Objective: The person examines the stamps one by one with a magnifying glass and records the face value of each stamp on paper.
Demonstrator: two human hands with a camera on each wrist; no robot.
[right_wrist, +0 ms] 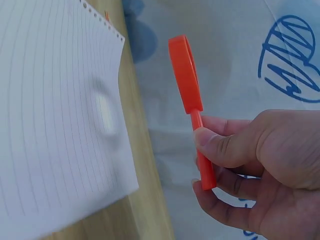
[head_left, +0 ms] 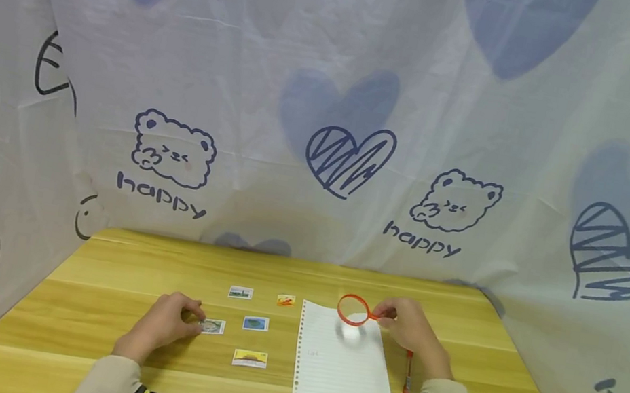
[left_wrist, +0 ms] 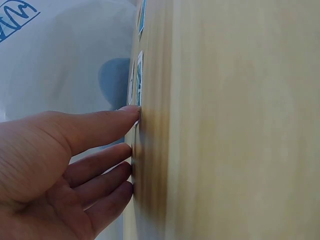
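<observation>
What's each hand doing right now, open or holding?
Left hand: open, thumb touching a stamp on the table.
Right hand: closed, holding the red magnifying glass.

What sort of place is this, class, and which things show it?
Probably a screened-off workspace, perhaps for study or a hobby: a wooden table with a printed sheet hanging behind it, and the right hand holds a red magnifying glass.
</observation>
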